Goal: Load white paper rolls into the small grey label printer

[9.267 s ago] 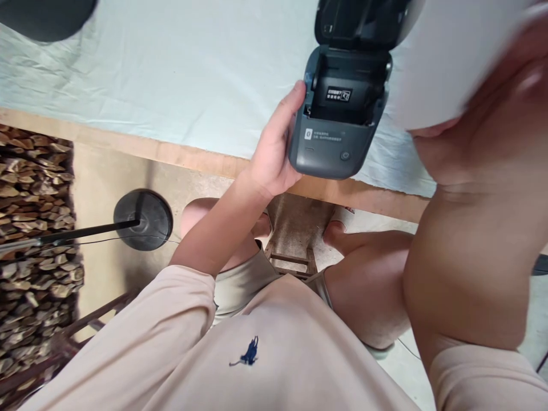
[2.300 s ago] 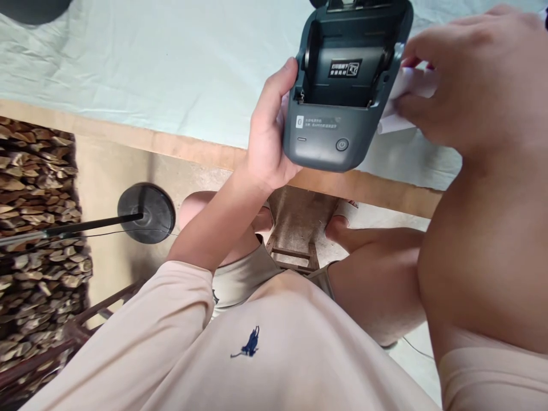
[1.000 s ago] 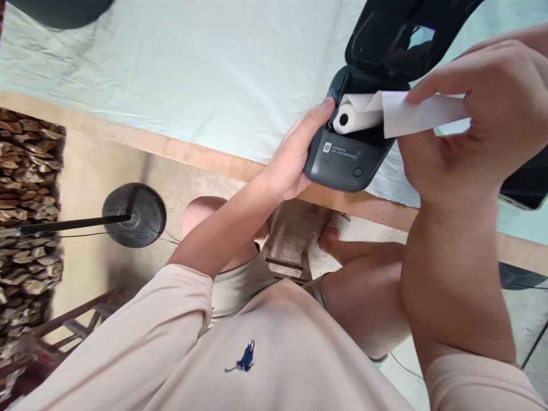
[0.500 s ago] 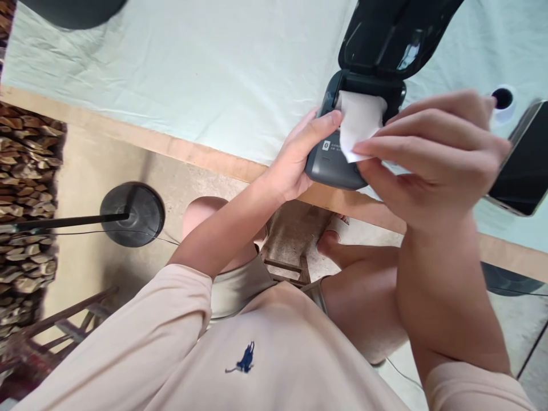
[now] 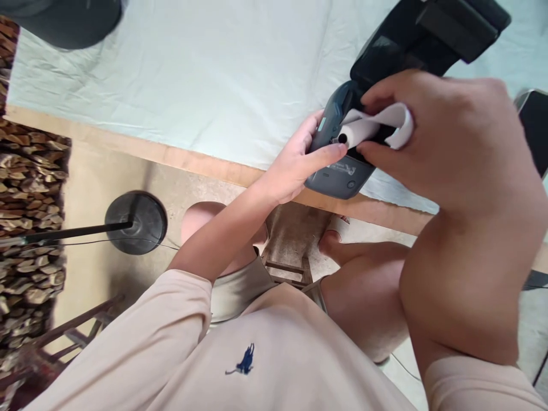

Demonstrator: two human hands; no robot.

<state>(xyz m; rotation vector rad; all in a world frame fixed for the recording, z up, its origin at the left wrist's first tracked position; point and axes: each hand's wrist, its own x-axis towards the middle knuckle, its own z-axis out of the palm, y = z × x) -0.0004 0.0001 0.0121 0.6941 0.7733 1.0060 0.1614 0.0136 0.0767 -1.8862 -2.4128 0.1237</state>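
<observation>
Left hand (image 5: 295,162) is clasping the portable printer (image 5: 333,181) by its side, right hand (image 5: 462,140) is straddling the white paper roll (image 5: 358,132) inside it (half-open, can't tell if pinching), roll's probably handling light and crushable, ends offering the safest hold.

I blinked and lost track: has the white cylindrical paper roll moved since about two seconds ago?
Yes. Against the tan wooden table edge, the paper roll has shifted left, from beside the dark grey plastic printer to inside it.
</observation>
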